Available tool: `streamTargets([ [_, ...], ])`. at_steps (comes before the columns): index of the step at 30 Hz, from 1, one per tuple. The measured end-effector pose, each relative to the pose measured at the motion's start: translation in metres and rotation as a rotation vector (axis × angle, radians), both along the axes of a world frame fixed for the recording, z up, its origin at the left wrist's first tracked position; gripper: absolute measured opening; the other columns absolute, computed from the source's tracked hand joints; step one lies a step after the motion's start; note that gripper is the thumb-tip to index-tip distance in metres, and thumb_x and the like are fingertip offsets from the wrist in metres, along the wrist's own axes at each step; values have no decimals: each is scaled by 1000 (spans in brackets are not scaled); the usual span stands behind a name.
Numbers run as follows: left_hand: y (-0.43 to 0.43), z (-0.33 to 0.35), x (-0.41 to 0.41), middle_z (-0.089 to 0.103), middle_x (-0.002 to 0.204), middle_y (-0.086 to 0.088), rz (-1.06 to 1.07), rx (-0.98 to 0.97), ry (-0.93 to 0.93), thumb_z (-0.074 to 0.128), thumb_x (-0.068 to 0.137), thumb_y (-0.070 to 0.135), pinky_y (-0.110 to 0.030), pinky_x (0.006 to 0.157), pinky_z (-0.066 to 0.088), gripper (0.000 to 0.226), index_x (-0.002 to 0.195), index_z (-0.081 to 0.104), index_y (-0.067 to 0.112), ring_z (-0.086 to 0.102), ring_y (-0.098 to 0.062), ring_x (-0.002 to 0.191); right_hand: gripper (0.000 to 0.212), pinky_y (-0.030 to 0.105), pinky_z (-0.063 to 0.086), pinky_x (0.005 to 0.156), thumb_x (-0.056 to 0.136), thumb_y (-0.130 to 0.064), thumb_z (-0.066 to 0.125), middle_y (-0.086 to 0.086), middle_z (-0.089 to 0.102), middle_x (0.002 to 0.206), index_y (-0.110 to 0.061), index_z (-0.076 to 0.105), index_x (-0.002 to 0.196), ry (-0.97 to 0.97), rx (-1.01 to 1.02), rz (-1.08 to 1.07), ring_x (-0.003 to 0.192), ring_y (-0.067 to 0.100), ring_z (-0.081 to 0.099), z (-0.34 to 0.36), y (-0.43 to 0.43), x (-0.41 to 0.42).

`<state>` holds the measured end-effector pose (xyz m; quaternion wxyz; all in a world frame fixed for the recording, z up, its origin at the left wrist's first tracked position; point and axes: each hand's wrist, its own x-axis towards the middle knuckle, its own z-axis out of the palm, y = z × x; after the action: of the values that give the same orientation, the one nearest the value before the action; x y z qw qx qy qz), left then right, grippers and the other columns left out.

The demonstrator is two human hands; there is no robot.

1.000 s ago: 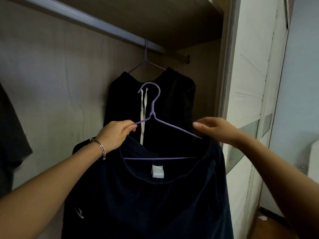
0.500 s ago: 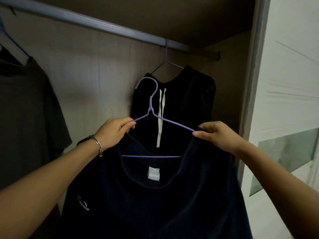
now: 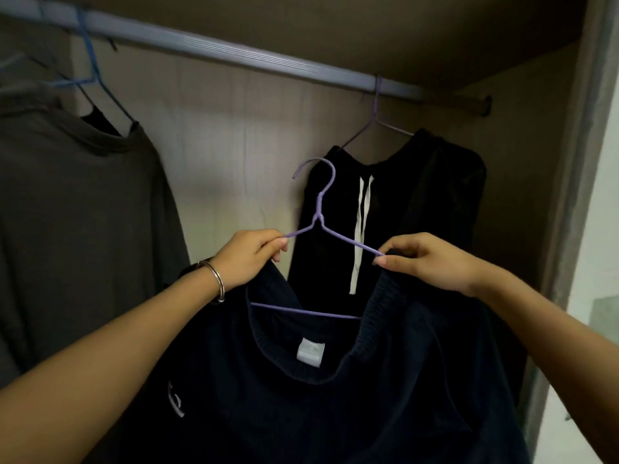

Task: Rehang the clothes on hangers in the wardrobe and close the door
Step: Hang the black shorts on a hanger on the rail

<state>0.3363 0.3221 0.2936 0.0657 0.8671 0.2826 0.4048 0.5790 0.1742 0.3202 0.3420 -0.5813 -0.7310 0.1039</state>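
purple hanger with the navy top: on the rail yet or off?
Off. The purple hanger is held by the left hand and right hand; its hook sits free below the rail.

Three garments [image 3: 301, 396], three hangers [image 3: 321, 209], one rail [image 3: 234, 55], two hands [image 3: 248, 259], one bangle [image 3: 214, 279].

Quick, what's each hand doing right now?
Left hand: closed, pinching the purple hanger at its left shoulder.
Right hand: closed, pinching the navy sweater collar against the hanger's right shoulder.
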Motion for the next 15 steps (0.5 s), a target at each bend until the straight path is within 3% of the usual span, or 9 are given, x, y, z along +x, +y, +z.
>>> streamTargets([
  [2, 7, 5, -1, 64, 75, 8, 50, 36, 37, 42, 95, 28, -16, 77, 43, 26, 79, 62, 23, 57, 1, 69, 18, 17, 44, 77, 88, -23, 58, 4, 67, 89, -10, 70, 94, 77, 66, -45, 82, 8, 59, 0, 5, -6],
  [3, 9, 9, -1, 68, 81, 5, 93, 71, 66, 42, 94, 31, -26, 82, 44, 27, 85, 65, 19, 60, -7, 76, 17, 19, 44, 77, 89, -23, 58, 4, 68, 89, -11, 70, 93, 97, 104, -72, 82, 8, 59, 1, 8, -9],
  [5, 11, 18, 3, 70, 99, -3, 86, 110, 61, 45, 94, 26, -34, 89, 45, 24, 102, 65, 14, 62, -19, 93, 17, 22, 44, 77, 89, -24, 58, 6, 69, 88, -12, 71, 92, 79, 142, -129, 81, 10, 59, 1, 15, -16],
  [7, 7, 27, 12, 68, 106, -6, -11, 61, -26, 47, 94, 24, -31, 90, 44, 25, 108, 62, 11, 61, -19, 98, 15, 22, 43, 73, 89, -25, 58, 2, 67, 81, -16, 70, 88, 43, 146, -151, 75, 8, 58, 4, 22, -23],
  [10, 8, 36, 29, 63, 89, -4, -89, -167, -187, 44, 94, 33, -25, 77, 43, 30, 92, 60, 8, 58, -14, 80, 13, 23, 42, 71, 89, -26, 58, -7, 62, 73, -23, 67, 81, -64, 179, -200, 70, 6, 54, 13, 33, -32],
  [13, 24, 40, 40, 53, 67, 1, -72, -241, -331, 46, 93, 31, -7, 54, 39, 30, 71, 51, 11, 52, -4, 62, 16, 23, 41, 75, 88, -27, 59, -9, 61, 77, -17, 70, 94, -203, 227, -256, 78, 8, 57, 18, 42, -44],
  [15, 34, 44, 44, 51, 64, 4, -99, -303, -419, 47, 93, 25, 0, 44, 36, 31, 64, 47, 17, 50, -3, 59, 21, 24, 45, 82, 87, -29, 61, -5, 66, 90, -17, 68, 103, -241, 220, -260, 91, 12, 61, 22, 46, -50],
])
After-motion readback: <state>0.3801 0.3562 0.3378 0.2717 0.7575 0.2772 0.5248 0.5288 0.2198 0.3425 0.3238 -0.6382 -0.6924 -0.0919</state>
